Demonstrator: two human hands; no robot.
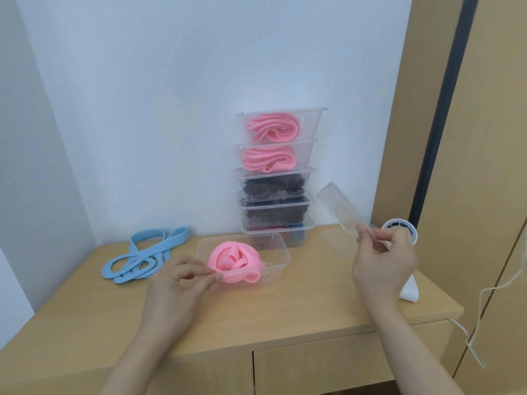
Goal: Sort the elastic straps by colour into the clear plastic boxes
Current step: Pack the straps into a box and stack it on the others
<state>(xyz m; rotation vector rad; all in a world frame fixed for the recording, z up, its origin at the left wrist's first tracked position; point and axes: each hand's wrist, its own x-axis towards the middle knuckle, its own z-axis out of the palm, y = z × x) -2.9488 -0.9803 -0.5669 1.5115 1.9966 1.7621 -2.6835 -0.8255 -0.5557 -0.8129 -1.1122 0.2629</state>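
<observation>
Left hand point(182, 277) pinches pink strap point(233, 262) coiled in open clear box point(275, 248) mid desk surface point(285, 315), right hand point(385, 260) grips clear lid point(338, 212) aloft near right edge, blue straps point(142, 258) loose at left rear corner, filled box stack point(276, 178) at back edge.

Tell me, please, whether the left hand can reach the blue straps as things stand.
Probably yes: the blue straps lie just beside the left hand, nothing between them, though it pinches the open box.
</observation>
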